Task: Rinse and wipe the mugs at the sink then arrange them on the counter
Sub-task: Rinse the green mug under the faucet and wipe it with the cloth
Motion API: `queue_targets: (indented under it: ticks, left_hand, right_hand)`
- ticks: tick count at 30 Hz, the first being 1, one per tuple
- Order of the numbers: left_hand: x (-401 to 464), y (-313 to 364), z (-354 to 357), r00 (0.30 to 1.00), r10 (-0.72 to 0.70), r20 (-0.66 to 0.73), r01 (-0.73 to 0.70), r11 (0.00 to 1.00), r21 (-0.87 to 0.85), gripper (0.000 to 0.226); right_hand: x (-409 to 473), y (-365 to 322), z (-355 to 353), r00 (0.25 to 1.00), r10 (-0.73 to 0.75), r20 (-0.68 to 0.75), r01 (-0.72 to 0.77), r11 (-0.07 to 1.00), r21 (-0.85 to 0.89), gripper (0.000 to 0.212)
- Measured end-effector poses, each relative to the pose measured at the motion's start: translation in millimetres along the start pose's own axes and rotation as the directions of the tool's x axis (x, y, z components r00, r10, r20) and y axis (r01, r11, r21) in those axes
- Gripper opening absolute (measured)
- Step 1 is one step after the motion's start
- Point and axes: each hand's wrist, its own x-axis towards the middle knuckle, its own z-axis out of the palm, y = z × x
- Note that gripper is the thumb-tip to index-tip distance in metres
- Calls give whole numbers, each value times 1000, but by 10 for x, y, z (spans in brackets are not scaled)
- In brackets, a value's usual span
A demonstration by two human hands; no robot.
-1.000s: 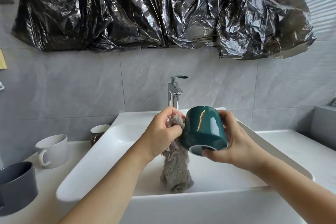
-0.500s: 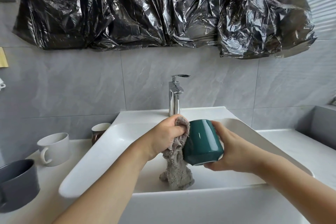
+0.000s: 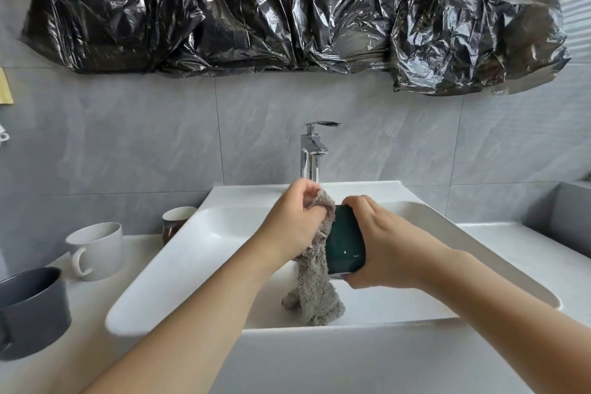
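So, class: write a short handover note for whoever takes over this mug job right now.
Left hand: grip on the grey cloth, pressed to the green mug.
Right hand: holds that mug over the sink.
On the left counter: white mug, dark grey mug, brown mug.
Faucet: no water visible.
Left: finish wiping, set mug on counter.
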Motion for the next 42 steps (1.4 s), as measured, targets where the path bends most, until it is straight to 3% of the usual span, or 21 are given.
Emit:
queue_targets:
  ticks: [3, 6, 13, 18, 24, 27, 29, 31, 34, 38, 42]
  left_hand:
    - [-53, 12, 29, 965, 194, -175, -182, 980, 86, 22]
    - [114, 66, -15, 923, 360, -138, -312, 908, 281, 22]
    - [448, -26, -33, 799, 602, -2, -563, 749, 349, 20]
    - [503, -82, 28, 811, 585, -13, -560, 782, 275, 21]
    - [355, -58, 71, 771, 576, 270, -633, 741, 226, 23]
    - [424, -23, 37, 867, 484, 116, -496, 821, 281, 25]
    - [491, -18, 19, 861, 509, -23, -474, 817, 328, 25]
    - [525, -40, 19, 838, 542, -66, -489, 799, 351, 22]
    - [479, -61, 16, 848, 528, 45, -521, 815, 255, 10]
    - [393, -62, -83, 813, 514, 274, -567, 805, 176, 21]
    - [361, -68, -101, 791, 520, 323, -588, 792, 164, 12]
  right_hand:
    - [86, 32, -56, 997, 51, 52, -53, 998, 26, 84]
    - [231, 92, -113, 1000, 24, 15, -24, 999, 30, 88]
    - [342, 371, -57, 988, -18, -153, 19, 1000, 6, 96]
    - [357, 472, -6, 981, -12, -196, 14, 1000, 12, 97]
    - [322, 562, 3, 976, 5, -218, 2, 999, 33, 90]
    - [326, 523, 11, 980, -29, -196, 39, 998, 47, 93]
    - [345, 501, 44, 981, -83, -174, 94, 994, 56, 94]
    - [354, 505, 60, 982, -106, -156, 118, 990, 71, 94]
    - [315, 529, 69, 976, -106, -189, 129, 985, 113, 93]
    - [299, 549, 78, 970, -80, -227, 115, 983, 144, 95]
    - [308, 575, 89, 973, -55, -222, 92, 983, 159, 96]
